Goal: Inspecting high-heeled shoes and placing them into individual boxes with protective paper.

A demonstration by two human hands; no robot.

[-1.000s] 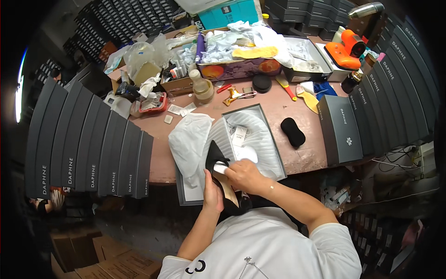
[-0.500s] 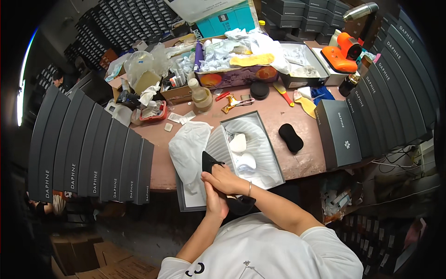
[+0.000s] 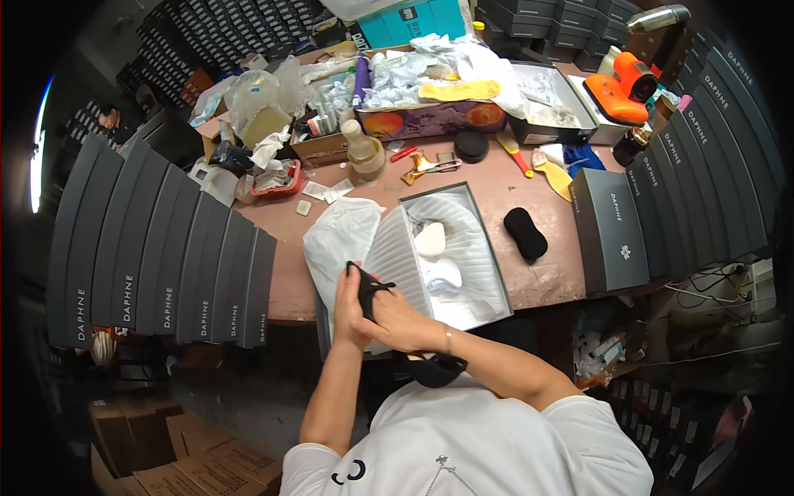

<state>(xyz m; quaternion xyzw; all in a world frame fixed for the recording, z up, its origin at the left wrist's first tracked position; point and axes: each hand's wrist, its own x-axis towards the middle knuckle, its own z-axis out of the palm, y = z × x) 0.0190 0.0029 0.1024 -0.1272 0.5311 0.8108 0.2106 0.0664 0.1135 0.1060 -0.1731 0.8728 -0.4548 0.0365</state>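
Note:
Between my two hands is a black pointed shoe (image 3: 366, 286) with a small bow, its toe facing away from me. My left hand (image 3: 349, 310) lies along the shoe's left side, fingers stretched up toward the toe and pressed against it. My right hand (image 3: 399, 321) grips the shoe from the right, its fingertips hidden at or inside the opening. The black back part (image 3: 440, 370) of the shoe shows below my right wrist. Beyond my hands lies an open grey shoe box (image 3: 488, 273) lined with ribbed white paper, holding white wadded pieces (image 3: 430, 240). White tissue (image 3: 341, 236) spreads over its left side.
Stacks of grey shoe boxes flank me at the left (image 3: 174, 256) and right (image 3: 616, 240). A black sponge-like oval (image 3: 526, 234) lies right of the open box. Behind stand a glue bottle (image 3: 364, 153), a paper-filled carton (image 3: 434, 122) and an orange device (image 3: 619, 95).
My left hand has slid up from under the shoe to its side near the toe, fingers now straightened. The shoe's toe has shifted slightly left. My right hand stays on the shoe.

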